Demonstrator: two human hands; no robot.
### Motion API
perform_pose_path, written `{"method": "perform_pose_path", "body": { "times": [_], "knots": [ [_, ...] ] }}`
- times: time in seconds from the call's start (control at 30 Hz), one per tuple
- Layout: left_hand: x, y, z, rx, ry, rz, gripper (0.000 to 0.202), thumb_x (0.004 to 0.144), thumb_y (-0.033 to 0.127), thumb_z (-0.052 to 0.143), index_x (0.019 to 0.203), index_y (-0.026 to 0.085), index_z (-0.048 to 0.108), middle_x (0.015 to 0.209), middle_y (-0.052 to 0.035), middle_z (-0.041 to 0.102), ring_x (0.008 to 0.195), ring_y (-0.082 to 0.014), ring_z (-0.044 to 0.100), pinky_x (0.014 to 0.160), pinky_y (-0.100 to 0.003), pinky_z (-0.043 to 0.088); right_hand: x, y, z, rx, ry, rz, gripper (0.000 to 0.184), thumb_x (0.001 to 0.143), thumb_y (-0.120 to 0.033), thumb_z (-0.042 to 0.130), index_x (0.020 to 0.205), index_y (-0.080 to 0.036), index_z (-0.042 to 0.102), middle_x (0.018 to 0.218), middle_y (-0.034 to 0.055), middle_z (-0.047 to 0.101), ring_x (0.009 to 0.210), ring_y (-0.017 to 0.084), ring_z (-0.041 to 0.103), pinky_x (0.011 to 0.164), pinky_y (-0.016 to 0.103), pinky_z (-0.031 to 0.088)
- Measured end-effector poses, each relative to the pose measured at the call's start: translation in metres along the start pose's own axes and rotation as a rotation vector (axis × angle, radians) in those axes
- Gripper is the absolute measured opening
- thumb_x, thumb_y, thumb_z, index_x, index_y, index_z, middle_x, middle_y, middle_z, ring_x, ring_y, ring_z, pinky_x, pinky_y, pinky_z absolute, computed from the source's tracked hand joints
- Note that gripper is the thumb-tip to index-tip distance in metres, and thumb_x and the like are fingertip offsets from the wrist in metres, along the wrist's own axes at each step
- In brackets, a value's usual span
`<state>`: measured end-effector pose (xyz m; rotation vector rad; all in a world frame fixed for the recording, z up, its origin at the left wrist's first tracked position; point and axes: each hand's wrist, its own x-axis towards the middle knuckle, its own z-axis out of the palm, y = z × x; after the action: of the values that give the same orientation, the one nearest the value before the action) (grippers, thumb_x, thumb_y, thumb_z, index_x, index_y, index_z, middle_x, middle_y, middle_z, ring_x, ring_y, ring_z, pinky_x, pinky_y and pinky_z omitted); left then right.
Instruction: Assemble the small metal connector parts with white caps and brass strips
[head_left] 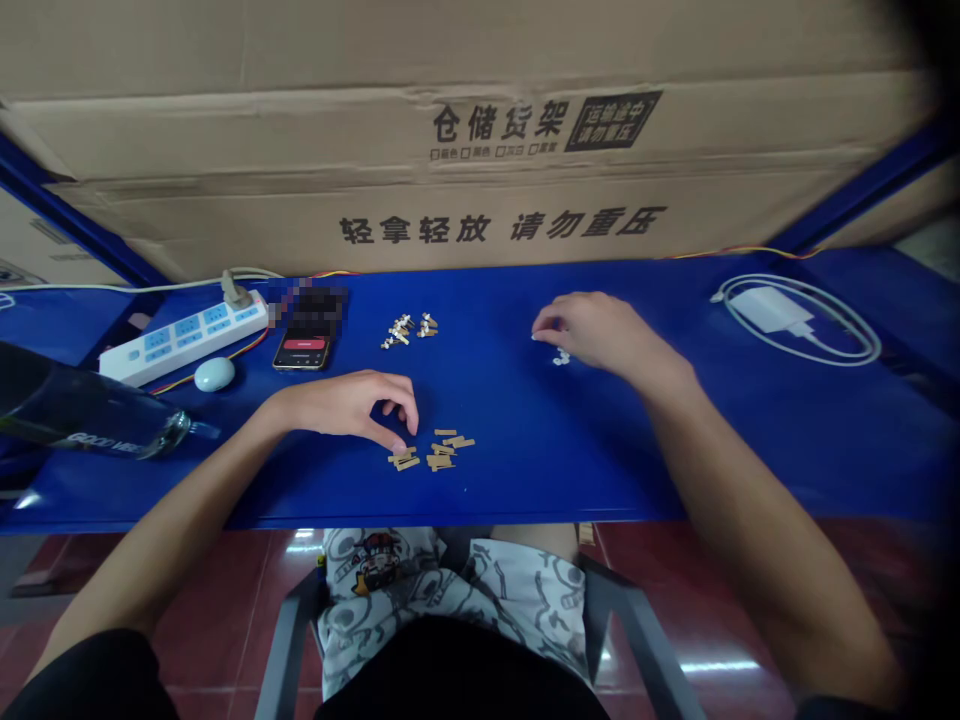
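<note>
My left hand point(364, 405) rests over the near part of the blue table, its fingers curved and apart. Its thumb tip touches or lies just above a small heap of thin brown strips point(406, 462), like cut cardboard. More brown strips point(442, 458) lie just right of it. My right hand point(592, 328) is closed in a pinch, with a tiny white piece point(535, 338) seemingly at the fingertips. Below those fingers lie a few small white pieces point(561, 357). Farther back, two clusters of brown strips with white bits on them point(399, 331) point(427, 326) sit on the table.
Left of my hands are a phone point(301, 345), a pale oval object point(214, 374), a power strip point(184, 335) and a dark bottle point(82, 405) lying down. A white charger point(771, 309) with coiled cable lies right. Cardboard boxes point(262, 190) stand behind the blue table point(495, 390).
</note>
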<state>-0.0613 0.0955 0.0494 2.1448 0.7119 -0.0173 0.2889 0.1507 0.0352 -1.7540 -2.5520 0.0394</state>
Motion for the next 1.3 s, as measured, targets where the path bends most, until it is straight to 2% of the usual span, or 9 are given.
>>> {"method": "perform_pose_path", "body": {
  "times": [0.17, 0.33, 0.47, 0.63, 0.77, 0.93, 1.2, 1.3],
  "knots": [
    [0.002, -0.001, 0.002, 0.01, 0.032, 0.024, 0.019, 0.091, 0.039, 0.075, 0.1, 0.023, 0.075, 0.096, -0.0004, 0.066, 0.084, -0.0125, 0.059, 0.077, -0.023, 0.046, -0.002, -0.027, 0.003, 0.095, 0.012, -0.214, 0.014, 0.095, -0.024, 0.061, 0.094, -0.022, 0.075, 0.1, 0.0057, 0.072, 0.095, 0.024, 0.065, 0.077, 0.034, 0.045],
    [0.011, -0.001, 0.013, 0.058, 0.199, 0.03, 0.023, 0.096, 0.043, 0.068, 0.103, 0.022, 0.075, 0.086, 0.0004, 0.068, 0.074, -0.0108, 0.058, 0.069, -0.023, 0.042, -0.01, -0.055, 0.0, 0.284, -0.084, -0.369, 0.011, 0.095, -0.019, 0.063, 0.093, -0.021, 0.074, 0.097, 0.0032, 0.071, 0.084, 0.018, 0.064, 0.074, 0.031, 0.043],
    [0.018, 0.0, 0.023, 0.163, 0.256, 0.061, 0.024, 0.095, 0.045, 0.07, 0.106, 0.024, 0.075, 0.089, 0.001, 0.068, 0.071, -0.0098, 0.057, 0.067, -0.023, 0.042, -0.014, -0.071, 0.002, 0.358, -0.129, -0.462, 0.01, 0.096, -0.019, 0.063, 0.094, -0.021, 0.073, 0.097, 0.0033, 0.07, 0.082, 0.017, 0.063, 0.072, 0.03, 0.042],
    [0.019, -0.001, 0.028, 0.225, 0.269, 0.131, 0.018, 0.102, 0.035, 0.06, 0.108, 0.026, 0.075, 0.1, 0.0004, 0.072, 0.078, -0.0104, 0.063, 0.073, -0.024, 0.047, -0.017, -0.081, 0.008, 0.44, -0.133, -0.558, 0.011, 0.098, -0.023, 0.059, 0.096, -0.022, 0.07, 0.098, 0.0041, 0.069, 0.084, 0.018, 0.062, 0.072, 0.032, 0.042],
    [0.019, -0.006, 0.029, 0.363, 0.357, 0.134, 0.021, 0.105, 0.032, 0.054, 0.111, 0.024, 0.073, 0.1, -0.0013, 0.071, 0.086, -0.0134, 0.067, 0.079, -0.026, 0.05, -0.018, -0.083, 0.009, 0.46, -0.146, -0.579, 0.013, 0.099, -0.026, 0.057, 0.097, -0.021, 0.068, 0.098, 0.0048, 0.067, 0.083, 0.018, 0.061, 0.071, 0.032, 0.042],
    [0.018, -0.01, 0.028, 0.536, 0.427, 0.127, 0.025, 0.107, 0.031, 0.049, 0.111, 0.022, 0.072, 0.102, -0.0037, 0.07, 0.089, -0.0157, 0.067, 0.081, -0.028, 0.051, -0.017, -0.081, 0.007, 0.47, -0.17, -0.537, 0.013, 0.099, -0.028, 0.057, 0.099, -0.02, 0.068, 0.098, 0.0057, 0.067, 0.081, 0.018, 0.06, 0.071, 0.031, 0.042],
    [0.012, -0.012, 0.017, 0.4, 0.376, 0.106, 0.024, 0.104, 0.035, 0.056, 0.117, 0.023, 0.072, 0.101, -0.0026, 0.07, 0.082, -0.0135, 0.066, 0.079, -0.026, 0.051, -0.016, -0.079, 0.008, 0.468, -0.165, -0.511, 0.02, 0.101, -0.027, 0.051, 0.107, -0.021, 0.07, 0.097, 0.0061, 0.066, 0.08, 0.018, 0.059, 0.071, 0.031, 0.041],
    [0.013, -0.014, 0.018, 0.403, 0.385, 0.109, 0.025, 0.103, 0.038, 0.059, 0.116, 0.023, 0.073, 0.106, -0.0037, 0.07, 0.086, -0.0146, 0.067, 0.081, -0.027, 0.052, -0.016, -0.078, 0.008, 0.47, -0.182, -0.507, 0.023, 0.101, -0.031, 0.052, 0.114, -0.022, 0.069, 0.1, 0.0068, 0.066, 0.081, 0.018, 0.06, 0.071, 0.032, 0.042]
  ]
}}
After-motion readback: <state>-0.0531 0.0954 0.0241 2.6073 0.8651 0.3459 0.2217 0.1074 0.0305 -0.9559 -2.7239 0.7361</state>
